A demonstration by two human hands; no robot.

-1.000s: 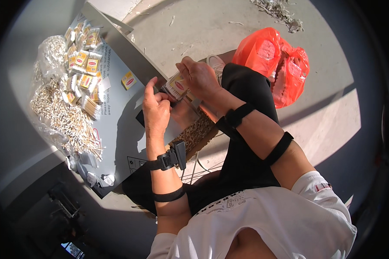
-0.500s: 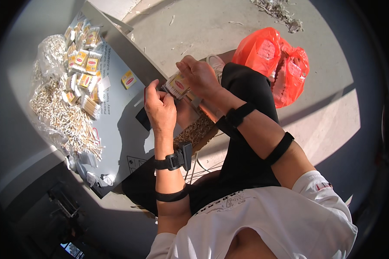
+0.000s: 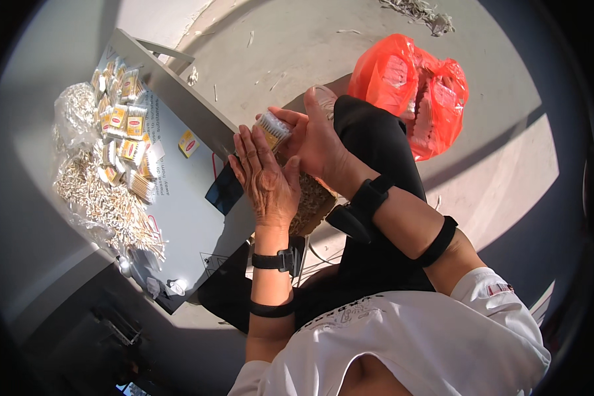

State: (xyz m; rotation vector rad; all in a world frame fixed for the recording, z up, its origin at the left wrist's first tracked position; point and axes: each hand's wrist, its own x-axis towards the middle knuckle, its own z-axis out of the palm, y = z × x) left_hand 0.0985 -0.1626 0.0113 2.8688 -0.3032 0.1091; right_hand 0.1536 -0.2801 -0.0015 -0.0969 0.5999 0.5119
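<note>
A small clear pack of cotton swabs (image 3: 275, 129) with a yellow label is between my two hands. My right hand (image 3: 320, 145) supports it, fingers reaching behind the pack and thumb raised apart. The palm of my left hand (image 3: 268, 181) faces the pack, its fingers stretched out and its back toward me. Part of the pack is hidden by the left hand. Below both hands is a brown box of loose cotton swabs (image 3: 310, 204). To the left, several filled swab packs (image 3: 133, 122) lie piled on the grey table (image 3: 195, 188).
A heap of loose swabs (image 3: 105, 198) spills from a clear bag on the table's left. One yellow label card (image 3: 189, 143) lies apart, and a dark flat object (image 3: 228, 189) sits at the table's near edge. Red plastic bags (image 3: 435, 105) stand on the floor at right.
My left hand has gone from bent fingers at the pack's edge to stretched fingers laid along it. My right hand has turned, thumb up. The pack is now tilted between the palms.
</note>
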